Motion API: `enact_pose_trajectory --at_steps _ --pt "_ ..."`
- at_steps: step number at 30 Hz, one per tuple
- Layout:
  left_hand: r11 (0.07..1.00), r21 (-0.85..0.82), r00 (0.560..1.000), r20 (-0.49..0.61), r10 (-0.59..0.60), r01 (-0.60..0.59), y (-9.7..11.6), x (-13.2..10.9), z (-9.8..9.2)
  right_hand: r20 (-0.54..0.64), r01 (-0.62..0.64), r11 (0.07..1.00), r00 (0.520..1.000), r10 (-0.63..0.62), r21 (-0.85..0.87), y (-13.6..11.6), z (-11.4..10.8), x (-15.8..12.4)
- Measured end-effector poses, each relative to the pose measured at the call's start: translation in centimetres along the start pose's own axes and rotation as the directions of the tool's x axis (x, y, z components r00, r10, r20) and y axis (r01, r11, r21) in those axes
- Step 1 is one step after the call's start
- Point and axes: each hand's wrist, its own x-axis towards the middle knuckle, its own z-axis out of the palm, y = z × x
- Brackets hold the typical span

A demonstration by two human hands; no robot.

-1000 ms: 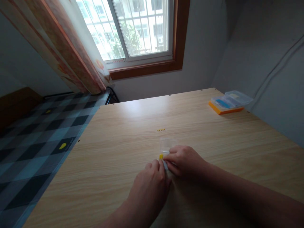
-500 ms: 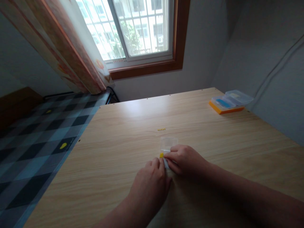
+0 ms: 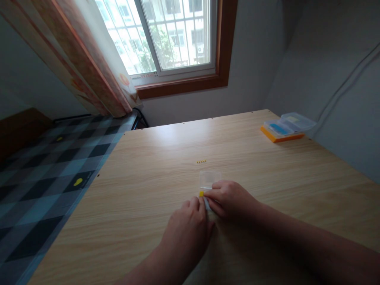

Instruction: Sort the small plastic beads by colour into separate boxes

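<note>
A small clear plastic box (image 3: pixel 207 203) lies under my hands with its transparent lid (image 3: pixel 210 177) folded open away from me. My left hand (image 3: pixel 190 223) is closed, its curled fingertips at the box's left side. From the right, my right hand (image 3: pixel 228 198) is closed over the box, with its index fingertip touching a small yellow piece (image 3: pixel 201 194). Whether that piece lies inside the box or on its rim I cannot tell. My fingers hide most of the box. Beyond the lid, several tiny yellow pieces (image 3: pixel 201 161) sit in a short row on the wooden table (image 3: pixel 142 170).
At the table's far right stands an orange-based container (image 3: pixel 282 137) with a clear lid open and something blue inside. A bed with a checked cover (image 3: pixel 59 190) adjoins the left edge. A window (image 3: pixel 178 35) and a curtain (image 3: pixel 89 59) are behind the table.
The yellow piece at my fingertips has turned or shifted slightly. Both hands stay in nearly the same place, and the view has moved a little.
</note>
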Motion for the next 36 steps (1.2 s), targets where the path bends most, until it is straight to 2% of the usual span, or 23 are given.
enact_pose_trajectory --at_steps 10,25,28,31,33,36 --pt "0.999 -0.045 1.000 0.012 -0.016 0.017 0.1 0.0 -0.1 0.008 -0.011 1.000 1.000 0.011 0.004 -0.1 -0.2 0.2" --pt "0.998 0.002 0.995 0.066 -0.069 0.069 0.4 -0.4 -1.1 0.052 0.009 1.000 0.999 -0.008 -0.008 0.0 -0.5 0.0" --pt "0.993 -0.032 0.992 0.054 -0.111 0.113 -0.3 -0.6 -1.8 0.049 0.021 1.000 0.999 -0.021 0.000 0.1 -0.5 0.1" --pt "0.989 -0.069 0.991 -0.013 -0.135 0.134 -1.7 -0.4 -2.3 0.034 0.033 0.999 0.999 -0.034 0.009 0.0 -0.6 0.1" --pt "0.991 -0.077 0.991 -0.060 -0.116 0.111 -2.8 0.0 -2.3 0.027 0.040 0.999 0.999 -0.040 0.011 0.0 -0.6 0.0" --pt "0.994 -0.098 0.997 -0.053 -0.057 0.051 -4.1 0.6 -1.7 0.023 0.040 0.999 0.999 -0.041 0.029 0.0 -0.5 -0.2"
